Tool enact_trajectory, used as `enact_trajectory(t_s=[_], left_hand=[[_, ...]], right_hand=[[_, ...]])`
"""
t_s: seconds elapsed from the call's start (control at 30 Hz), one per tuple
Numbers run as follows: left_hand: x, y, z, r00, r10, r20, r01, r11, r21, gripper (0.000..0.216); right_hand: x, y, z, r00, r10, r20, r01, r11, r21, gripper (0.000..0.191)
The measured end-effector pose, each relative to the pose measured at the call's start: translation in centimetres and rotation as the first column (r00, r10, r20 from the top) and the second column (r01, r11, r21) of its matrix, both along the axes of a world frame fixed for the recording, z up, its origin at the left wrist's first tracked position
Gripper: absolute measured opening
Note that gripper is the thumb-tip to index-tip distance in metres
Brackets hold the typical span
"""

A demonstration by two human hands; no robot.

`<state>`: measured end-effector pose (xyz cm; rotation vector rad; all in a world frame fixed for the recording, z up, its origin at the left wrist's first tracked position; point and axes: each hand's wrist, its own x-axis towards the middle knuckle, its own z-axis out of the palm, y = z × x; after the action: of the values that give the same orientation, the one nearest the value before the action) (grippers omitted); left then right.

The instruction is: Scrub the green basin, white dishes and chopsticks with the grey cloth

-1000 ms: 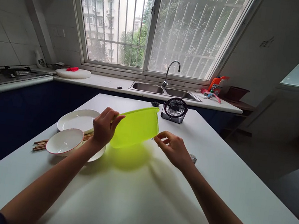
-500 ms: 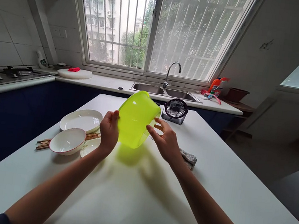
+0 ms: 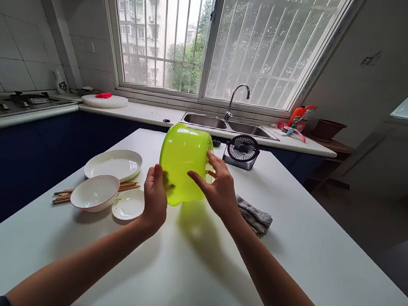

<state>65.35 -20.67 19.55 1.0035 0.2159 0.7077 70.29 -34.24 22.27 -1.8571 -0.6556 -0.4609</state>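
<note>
A translucent yellow-green plastic basin [image 3: 184, 163] is held tilted on its side above the white table, its base turned to the right. My left hand [image 3: 156, 194] grips its rim at the lower left, thumb outside and fingers showing dimly through the plastic. At the base end, my right hand [image 3: 218, 183] holds the basin with thumb against the wall and fingers spread over the bottom. Left of my left hand are a small white dish [image 3: 128, 205], a red-rimmed white bowl [image 3: 95, 192], a large white plate [image 3: 113, 164] and wooden chopsticks [image 3: 63, 196].
A grey cloth [image 3: 253, 217] lies on the table [image 3: 177, 291] beyond my right forearm. A small black fan [image 3: 242, 151] stands at the table's far edge. Behind it are a double sink [image 3: 204, 121] with a tap [image 3: 230, 103], and a counter with a round board [image 3: 105, 101].
The basin has turned so its base faces more to the right. My left hand has slid lower along the rim, and my right thumb now lies further over the wall.
</note>
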Motion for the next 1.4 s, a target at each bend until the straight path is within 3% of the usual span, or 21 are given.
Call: enact_trajectory(t_s=[0.13, 0.23, 0.33, 0.4, 0.43, 0.47, 0.53, 0.6, 0.63, 0.7, 0.77, 0.87, 1.0, 1.3, 1.4], left_hand=[[-0.6, 0.5, -0.1, 0.997, -0.077, 0.015, 0.077, 0.997, 0.017, 0.046], [-1.1, 1.8, -0.3, 0.989, -0.142, -0.031, 0.146, 0.975, 0.170, 0.046], [-1.5, 3.7, -0.4, 0.982, -0.124, -0.139, 0.170, 0.904, 0.392, 0.050], [-1.7, 5.0, -0.4, 0.989, -0.027, -0.148, 0.108, 0.811, 0.575, 0.052], [-1.8, 5.6, -0.2, 0.994, 0.046, -0.104, 0.037, 0.729, 0.683, 0.054], [-1.9, 6.2, -0.1, 0.993, 0.115, -0.022, -0.053, 0.611, 0.790, 0.057], [-2.0, 7.1, 0.5, 0.965, 0.177, 0.195, -0.241, 0.293, 0.925, 0.056], [-2.0, 7.7, 1.0, 0.936, 0.093, 0.339, -0.339, -0.017, 0.941, 0.047], [-2.0, 8.0, 1.2, 0.934, 0.016, 0.357, -0.352, -0.140, 0.925, 0.044], [-1.9, 8.6, 1.4, 0.937, -0.146, 0.317, -0.348, -0.321, 0.881, 0.044], [-1.8, 9.3, 1.5, 0.927, -0.259, 0.273, -0.362, -0.419, 0.833, 0.047], [-1.6, 10.1, 1.7, 0.905, -0.312, 0.290, -0.413, -0.481, 0.773, 0.051], [-1.2, 10.8, 1.9, 0.878, -0.359, 0.318, -0.471, -0.519, 0.714, 0.052], [-0.2, 11.3, 0.5, 0.855, -0.310, 0.415, -0.516, -0.436, 0.738, 0.045], [0.3, 11.5, -0.2, 0.869, -0.273, 0.412, -0.489, -0.362, 0.793, 0.041]], right_hand=[[0.1, -0.2, -0.1, 0.999, 0.033, -0.001, -0.033, 0.999, 0.038, 0.078], [0.3, -0.4, 0.0, 0.998, 0.063, -0.024, -0.062, 0.998, 0.032, 0.077], [0.6, -0.6, 0.4, 0.994, 0.103, -0.047, -0.103, 0.995, 0.008, 0.076], [0.7, -0.6, 0.8, 0.991, 0.119, -0.057, -0.120, 0.993, -0.009, 0.074], [0.7, -0.6, 1.0, 0.990, 0.125, -0.061, -0.127, 0.992, -0.019, 0.073], [0.7, -0.5, 1.3, 0.990, 0.128, -0.065, -0.130, 0.991, -0.027, 0.071], [0.7, -0.3, 1.7, 0.989, 0.128, -0.072, -0.132, 0.990, -0.046, 0.066], [0.8, -0.1, 2.1, 0.990, 0.119, -0.074, -0.124, 0.990, -0.068, 0.063], [0.8, 0.0, 2.2, 0.991, 0.113, -0.072, -0.119, 0.990, -0.079, 0.062], [0.9, 0.1, 2.4, 0.992, 0.112, -0.064, -0.118, 0.989, -0.094, 0.060], [1.0, 0.2, 2.6, 0.990, 0.126, -0.058, -0.131, 0.986, -0.107, 0.060], [1.3, 0.1, 2.8, 0.986, 0.157, -0.063, -0.164, 0.978, -0.132, 0.059], [1.9, 0.3, 3.1, 0.980, 0.193, -0.038, -0.197, 0.965, -0.171, 0.058], [2.7, 0.7, 2.0, 0.972, 0.223, 0.072, -0.201, 0.951, -0.234, 0.056], [2.5, 0.1, 1.1, 0.970, 0.204, 0.132, -0.166, 0.954, -0.249, 0.053]])
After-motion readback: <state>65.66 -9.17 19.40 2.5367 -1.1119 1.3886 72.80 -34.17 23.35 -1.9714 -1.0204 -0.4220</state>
